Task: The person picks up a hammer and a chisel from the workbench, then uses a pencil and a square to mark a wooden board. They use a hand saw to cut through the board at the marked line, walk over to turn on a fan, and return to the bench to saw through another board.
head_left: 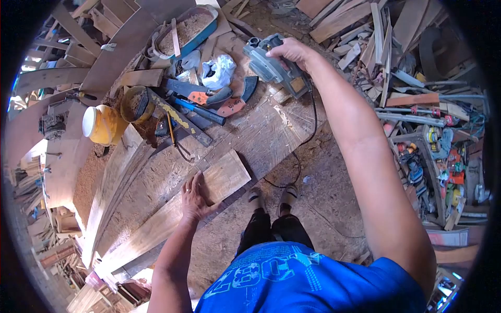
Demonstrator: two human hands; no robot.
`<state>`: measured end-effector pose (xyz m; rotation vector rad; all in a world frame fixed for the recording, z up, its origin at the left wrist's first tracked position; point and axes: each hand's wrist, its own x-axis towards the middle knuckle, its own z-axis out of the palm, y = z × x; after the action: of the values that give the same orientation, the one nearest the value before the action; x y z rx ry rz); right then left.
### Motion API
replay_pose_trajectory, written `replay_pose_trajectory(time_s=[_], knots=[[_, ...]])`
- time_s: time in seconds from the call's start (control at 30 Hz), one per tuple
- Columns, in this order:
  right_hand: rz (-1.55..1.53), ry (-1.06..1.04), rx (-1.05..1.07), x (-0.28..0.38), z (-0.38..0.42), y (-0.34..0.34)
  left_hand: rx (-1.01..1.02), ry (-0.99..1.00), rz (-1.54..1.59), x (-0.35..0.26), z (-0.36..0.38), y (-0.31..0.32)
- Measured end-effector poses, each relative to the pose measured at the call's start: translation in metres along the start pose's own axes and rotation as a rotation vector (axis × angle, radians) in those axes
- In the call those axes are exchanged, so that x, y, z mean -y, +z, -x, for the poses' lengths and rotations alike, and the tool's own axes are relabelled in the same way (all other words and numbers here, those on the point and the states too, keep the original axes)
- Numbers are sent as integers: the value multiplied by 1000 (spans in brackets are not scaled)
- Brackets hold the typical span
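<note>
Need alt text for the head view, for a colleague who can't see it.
The right hand grips a grey electric hand planer on the sawdust-covered wooden workbench, while the left hand presses flat on a long pale wooden plank. A yellow jug and handsaws lie nearby.

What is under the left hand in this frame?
The left hand presses flat on a long wooden plank lying on the workbench. The bench beneath the plank is covered.

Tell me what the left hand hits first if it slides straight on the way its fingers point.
The left hand lies flat on the plank, fingers pointing up-frame. Going on, it would probably leave the plank's edge and cross the sawdusty bench board; depth is unclear.
</note>
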<state>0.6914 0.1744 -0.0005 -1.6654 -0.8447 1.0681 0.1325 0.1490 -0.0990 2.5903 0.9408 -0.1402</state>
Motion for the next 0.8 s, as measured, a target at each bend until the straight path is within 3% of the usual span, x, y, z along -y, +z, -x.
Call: replay_pose_trajectory(time_s=[0.13,0.23,0.3,0.43,0.5,0.57,0.63,0.7,0.8], knots=[[39,-103,-213,-8,19,19,2,-14,3,-4,-1,-1],[82,-132,-542,-11,85,49,-5,-8,15,-1,0,-4],[-170,-125,-452,-12,154,58,9,16,15,-1,5,-2],[-200,126,-717,-11,283,105,1,18,57,4,0,2],[-114,77,-819,-42,333,125,-51,83,70,4,1,4],[-184,157,-823,-64,375,137,-91,203,-87,16,1,15],[-410,337,-793,-72,409,134,-56,183,40,1,3,0],[-394,475,-829,-110,434,132,-113,245,-32,26,-1,19],[-393,456,-913,-135,469,121,-92,243,-28,23,-12,22]])
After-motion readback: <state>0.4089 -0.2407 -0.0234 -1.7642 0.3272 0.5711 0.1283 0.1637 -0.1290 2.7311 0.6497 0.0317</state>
